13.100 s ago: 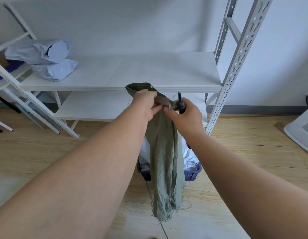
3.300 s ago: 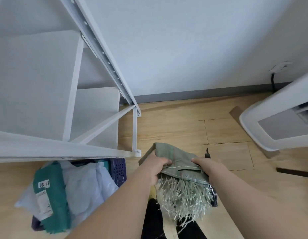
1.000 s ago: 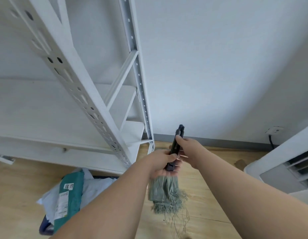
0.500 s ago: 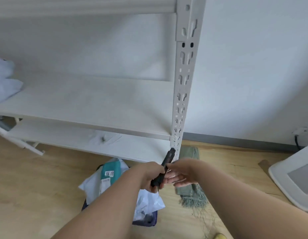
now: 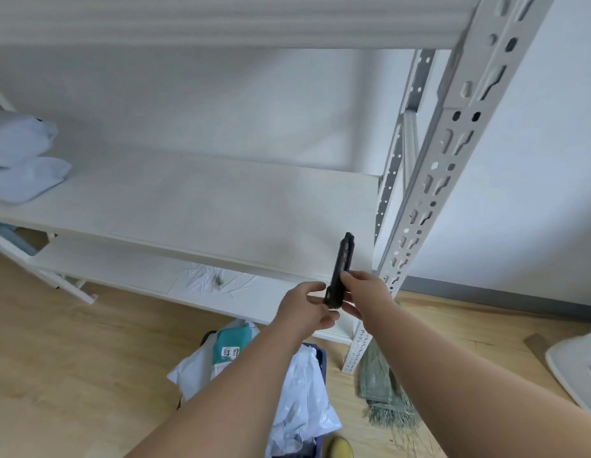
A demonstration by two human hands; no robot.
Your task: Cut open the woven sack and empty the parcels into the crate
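Both hands meet in front of the shelf's front edge (image 5: 221, 256) around an upright black cutter (image 5: 341, 269): the left hand (image 5: 304, 309) has its fingers curled at the lower end, while the right hand (image 5: 367, 294) pinches the middle of the handle. Below the forearms, white and teal parcels (image 5: 231, 353) fill the blue crate (image 5: 321, 358) on the wood floor. The emptied green woven sack (image 5: 381, 391) lies folded just right of the crate at the foot of the slotted rack post (image 5: 419, 206), with open floor beyond it.
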